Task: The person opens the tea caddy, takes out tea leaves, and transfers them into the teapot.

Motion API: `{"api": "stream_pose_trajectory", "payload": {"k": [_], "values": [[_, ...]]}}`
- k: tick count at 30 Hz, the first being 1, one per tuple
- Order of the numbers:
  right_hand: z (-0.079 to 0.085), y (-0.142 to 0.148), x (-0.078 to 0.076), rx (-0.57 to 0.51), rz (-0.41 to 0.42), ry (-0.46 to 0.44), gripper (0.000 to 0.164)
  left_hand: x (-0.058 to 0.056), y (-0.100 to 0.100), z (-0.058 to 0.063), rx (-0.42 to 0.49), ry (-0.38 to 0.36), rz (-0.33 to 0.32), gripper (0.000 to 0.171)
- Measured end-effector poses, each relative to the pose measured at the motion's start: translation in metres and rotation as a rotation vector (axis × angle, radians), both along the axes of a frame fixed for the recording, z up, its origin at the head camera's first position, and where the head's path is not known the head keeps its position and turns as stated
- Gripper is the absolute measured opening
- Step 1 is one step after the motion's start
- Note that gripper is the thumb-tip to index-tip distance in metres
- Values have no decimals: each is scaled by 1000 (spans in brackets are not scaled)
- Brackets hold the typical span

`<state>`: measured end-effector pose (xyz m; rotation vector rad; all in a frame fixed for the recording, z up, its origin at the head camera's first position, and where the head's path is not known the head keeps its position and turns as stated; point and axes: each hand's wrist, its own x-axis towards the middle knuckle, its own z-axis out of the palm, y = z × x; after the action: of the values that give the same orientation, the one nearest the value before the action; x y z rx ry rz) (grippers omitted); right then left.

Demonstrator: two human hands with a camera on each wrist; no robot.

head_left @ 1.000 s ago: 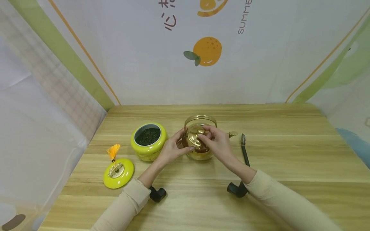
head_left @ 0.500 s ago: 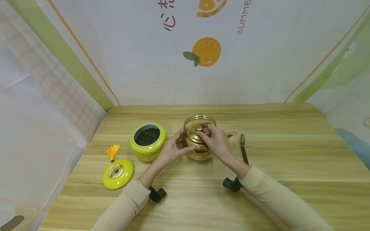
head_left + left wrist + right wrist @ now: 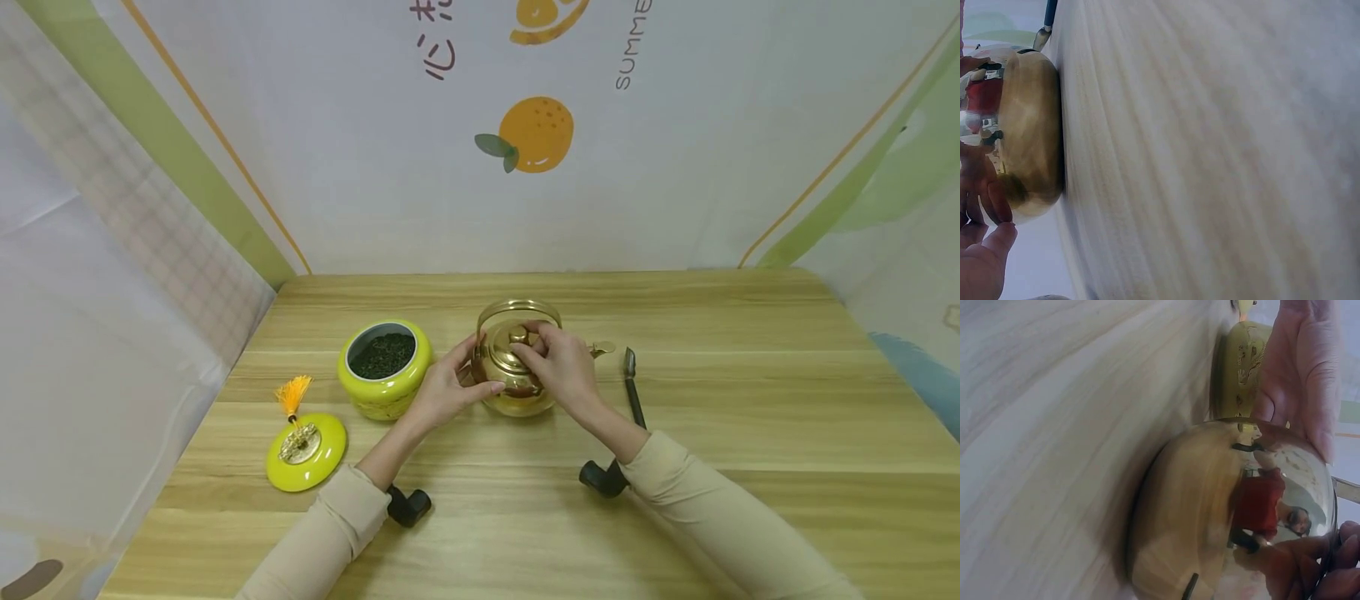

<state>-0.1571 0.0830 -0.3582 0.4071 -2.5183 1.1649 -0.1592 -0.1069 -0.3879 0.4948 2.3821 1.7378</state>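
Note:
In the head view, a shiny gold teapot stands upright on the wooden table, its spout to the right and its hoop handle raised. My left hand holds the pot's left side, thumb at the front, other fingers partly hidden behind. With thumb and fingers, my right hand pinches the knob of the teapot lid, which sits on the pot's mouth. The left wrist view shows the teapot's reflective belly on the table; the right wrist view shows my right fingertips at the lid's edge.
Left of the pot is an uncovered yellow-green jar with dark tea leaves. Its lid, with an orange tassel, lies at the front left. A dark-handled scoop lies to the right, partly behind my right forearm.
My right hand and the lid's knob have shifted slightly away from me and left, the right wrist swinging left. In the last half second hardly anything moves. My left hand stays on the teapot.

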Motion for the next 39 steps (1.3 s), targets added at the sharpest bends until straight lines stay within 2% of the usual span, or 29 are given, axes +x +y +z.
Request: {"api": "stream_pose_trajectory", "payload": {"k": [10, 17, 21, 25, 28, 32, 35, 39], "values": [[3, -4, -1, 53, 9, -21, 31, 2, -3, 1, 15, -12, 22, 82], [-1, -4, 1, 42, 52, -17, 35, 3, -5, -1, 2, 19, 19, 83], [-7, 0, 5, 2, 93, 23, 41, 3, -6, -1, -23, 44, 21, 84], [-13, 4, 13, -82, 137, 84, 45, 4, -5, 1, -32, 21, 25, 84], [-17, 4, 21, -150, 188, 143, 42, 6, -5, 2, -58, 19, 37, 85], [-22, -4, 33, -231, 323, 204, 33, 13, -10, 4, -106, 29, 65, 86], [-26, -13, 41, -259, 425, 217, 29, 24, -19, 7, -100, 32, 80, 83], [-29, -24, 49, -258, 495, 147, 28, 45, -41, 11, -21, 54, 79, 71]]}}
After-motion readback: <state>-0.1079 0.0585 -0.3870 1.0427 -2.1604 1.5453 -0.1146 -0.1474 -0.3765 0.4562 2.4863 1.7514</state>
